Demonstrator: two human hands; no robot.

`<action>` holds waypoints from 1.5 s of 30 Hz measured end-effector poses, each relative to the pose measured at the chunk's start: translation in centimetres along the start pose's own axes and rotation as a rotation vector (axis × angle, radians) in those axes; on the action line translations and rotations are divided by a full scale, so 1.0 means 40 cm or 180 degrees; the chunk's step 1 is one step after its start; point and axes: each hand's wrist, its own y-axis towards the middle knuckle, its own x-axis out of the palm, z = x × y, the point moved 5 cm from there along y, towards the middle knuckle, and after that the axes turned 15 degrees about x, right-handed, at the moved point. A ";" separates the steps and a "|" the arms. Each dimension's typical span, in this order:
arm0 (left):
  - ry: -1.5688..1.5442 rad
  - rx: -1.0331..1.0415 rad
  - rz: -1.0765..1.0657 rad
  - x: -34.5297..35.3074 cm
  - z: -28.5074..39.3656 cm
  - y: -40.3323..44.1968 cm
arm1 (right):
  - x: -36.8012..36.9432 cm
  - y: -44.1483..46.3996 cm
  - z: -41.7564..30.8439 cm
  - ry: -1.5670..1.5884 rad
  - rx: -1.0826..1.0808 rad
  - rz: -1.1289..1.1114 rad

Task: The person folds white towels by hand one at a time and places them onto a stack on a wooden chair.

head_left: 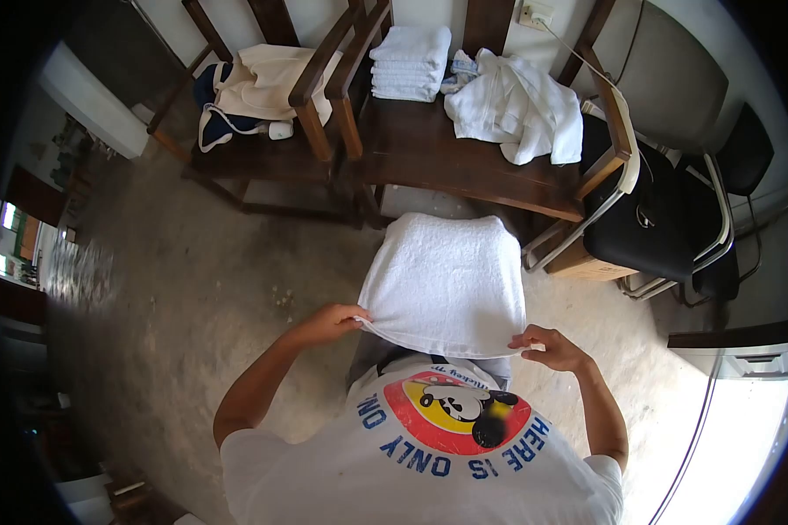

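Note:
A white towel (446, 276) lies spread over my lap, its far edge hanging over my knees. My left hand (331, 323) pinches the near left corner. On the other side, my right hand (547, 347) grips the near right corner between thumb and fingers. The near edge runs fairly straight between both hands, close to my shirt. Beyond my knees, a neat stack of folded white towels (409, 63) sits on the dark wooden bench (464, 171). To its right is a loose, crumpled heap of white cloth (525, 105).
A wooden armchair (254, 162) at the left holds a beige and navy garment (267, 79). Black chairs (643, 210) with metal frames stand at the right, near a cardboard box (591, 262). A cable runs from a wall socket (536, 14). The floor (193, 289) is concrete.

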 end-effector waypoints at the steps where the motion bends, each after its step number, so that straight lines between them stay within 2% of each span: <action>1: 0.0010 -0.0182 -0.0134 0.012 -0.006 -0.013 | 0.011 -0.003 0.008 0.0018 0.0141 -0.0085; 6: -0.0269 -0.0715 -0.0580 0.030 0.048 -0.048 | 0.044 -0.034 0.023 0.0182 0.0766 -0.0615; 9: -0.0348 -0.0781 -0.0873 0.041 0.040 -0.066 | 0.063 -0.042 0.038 0.0576 0.0890 -0.0894; 12: -0.0840 -0.0645 -0.0783 0.039 0.041 -0.065 | 0.055 -0.036 0.066 0.0320 0.0901 -0.1038; 15: -0.0892 -0.0514 -0.0604 -0.011 -0.004 -0.039 | -0.029 -0.024 0.027 0.0111 0.0453 -0.0401; 16: -0.1066 -0.0476 -0.0370 -0.036 0.002 -0.014 | -0.060 -0.014 0.026 0.0435 0.0248 -0.0140; 17: -0.1237 -0.0437 -0.0134 -0.064 0.013 0.015 | -0.080 -0.004 0.021 0.1580 0.0193 -0.0174; 19: -0.1333 -0.0342 0.0218 -0.119 0.015 0.082 | -0.135 0.052 0.021 0.2041 -0.0397 0.0372; 22: -0.1231 -0.0264 0.0531 -0.185 -0.024 0.199 | -0.185 0.150 -0.002 0.3225 -0.0349 0.0688; 25: -0.1823 -0.0461 0.1364 -0.196 -0.127 0.294 | -0.216 0.320 0.089 0.3867 -0.0774 0.0929; 28: -0.2159 -0.0894 0.1826 -0.155 -0.251 0.317 | -0.186 0.427 0.182 0.3892 -0.0444 0.1355; 29: -0.2397 -0.0819 0.1957 -0.139 -0.302 0.314 | -0.181 0.426 0.178 0.3984 -0.0430 0.1427; 32: -0.2637 -0.0531 0.2241 -0.112 -0.265 0.282 | -0.156 0.376 0.144 0.4067 -0.0216 0.1670; 34: -0.2597 -0.0504 0.2337 -0.096 -0.204 0.250 | -0.147 0.313 0.070 0.3794 -0.0477 0.1539; 35: -0.2548 -0.0325 0.2273 -0.089 -0.174 0.243 | -0.143 0.295 0.053 0.3653 -0.0606 0.1476; 36: -0.2499 -0.0153 0.2209 -0.081 -0.148 0.233 | -0.135 0.301 0.073 0.3559 -0.0624 0.1120; 38: -0.2385 0.0108 0.2049 -0.061 -0.167 0.217 | -0.112 0.293 0.075 0.3196 -0.0526 0.1274; 41: -0.2126 -0.0013 0.1941 -0.045 -0.171 0.212 | -0.108 0.294 0.064 0.2938 -0.0451 0.1374; 45: -0.1881 0.0000 0.2126 -0.052 -0.158 0.217 | -0.132 0.281 0.015 0.2610 -0.0569 0.1586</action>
